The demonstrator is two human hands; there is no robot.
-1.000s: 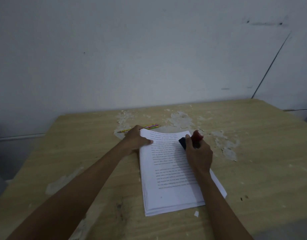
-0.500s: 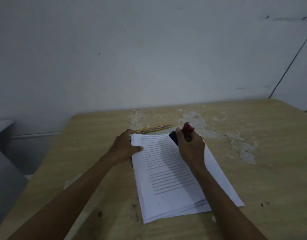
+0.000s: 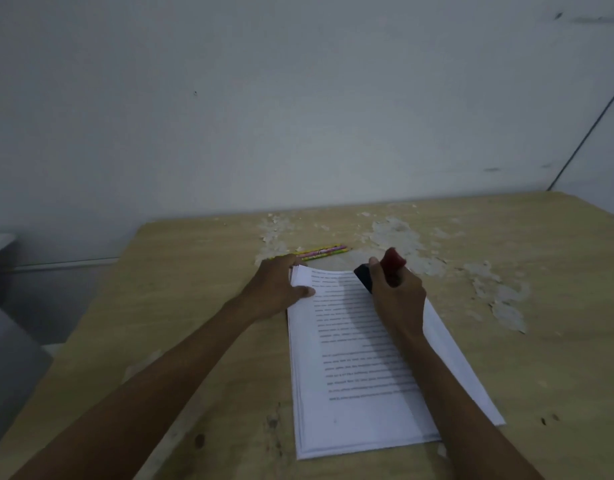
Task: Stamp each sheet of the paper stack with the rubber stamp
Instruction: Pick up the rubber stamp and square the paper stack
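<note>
On the worn wooden table (image 3: 506, 358), against a pale wall (image 3: 298, 98), the paper stack (image 3: 350, 393) serves as the reference for everything below. It lies near the table's front edge, long side running away from the person, printed text facing up.

Change over the last second: the stack's lower sheets have fanned out to the right, so a second layer now shows past the top sheet's right edge. The top sheet's far-left corner, flat a second ago, is now lifted and curled.

Left hand (image 3: 277, 289): at the stack's far-left corner, fingers curled round that corner, thumb pressed on top of the sheet. Pinching the page; it is not flat on the table.

Right hand (image 3: 397, 296): over the stack's far-right corner, fingers wrapped round the rubber stamp (image 3: 385, 268). Red handle sticks up past the knuckles; the dark base sits at the sheet's far edge. Contact with the paper cannot be judged from this angle.

Just beyond the stack's far edge lie coloured pencils (image 3: 321, 252), touching nothing.

Judgement: the raised corner suggests a page turn is under way, i.e. one impression finished and the next sheet being exposed. Many sheets appear to remain.
</note>
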